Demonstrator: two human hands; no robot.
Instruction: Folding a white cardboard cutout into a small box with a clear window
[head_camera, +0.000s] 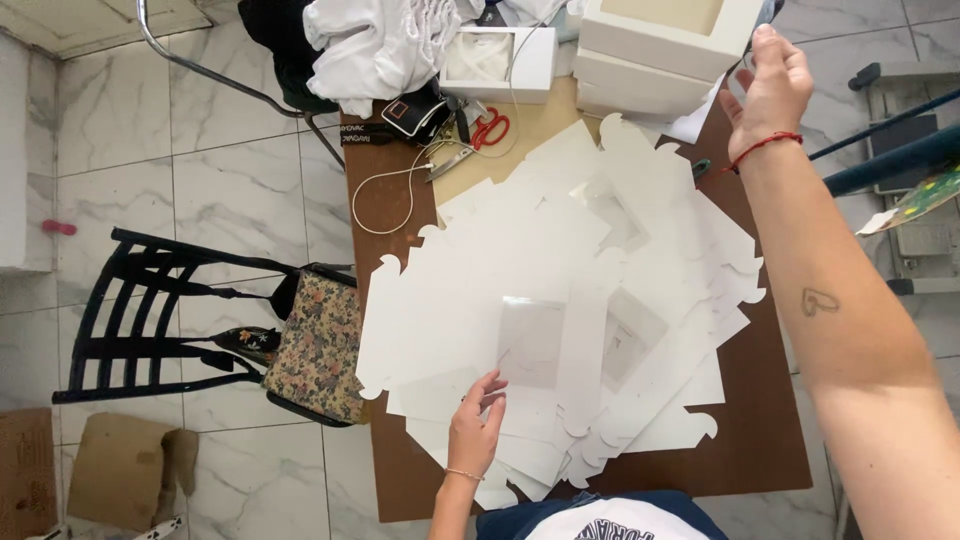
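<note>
Left hand: the left hand (478, 428) rests fingertips-down on the near edge of the flat box sheets (560, 300), fingers loosely curled, gripping nothing that shows.
Sheets: a loose, fanned pile of white die-cut cardboard with clear window panels, lying under and beyond the left hand, spread over most of the table (760, 420).
Right hand: the right hand (770, 85) is raised at the far right corner of the table, fingers spread open, empty, just beside the stacked boxes (660, 50); a red cord circles the wrist.
Stacked boxes: white folded window boxes, piled at the far edge, well beyond the sheets.
Far edge: scissors (489, 127) with red handles, a white cable (400, 185), white cloth (375, 45).
Left of table: a black chair (150, 310) with a flowered cushion, on a marble floor (120, 130).
</note>
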